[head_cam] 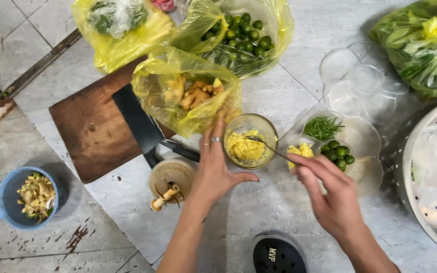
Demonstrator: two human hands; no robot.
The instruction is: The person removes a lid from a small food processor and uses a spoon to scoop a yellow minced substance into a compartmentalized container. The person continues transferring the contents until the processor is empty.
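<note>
Fingers (209,151) beside ginger-filled glass bowl (250,140)

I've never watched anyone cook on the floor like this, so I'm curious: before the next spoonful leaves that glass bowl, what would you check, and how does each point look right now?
1. Glass bowl steadied: ok, the left hand rests against its side.
2. Spoon held: ok, the right hand grips the handle, its tip in the bowl.
3. Minced yellow stuff left to scoop: ok, the bowl holds plenty.
4. Room in the clear tray: ok, a small yellow heap sits beside small green limes and shredded leaves.
5. Cleaver clear of the hands: ok, it lies on the wooden board.
6. Spoon loaded: cannot tell.
</note>
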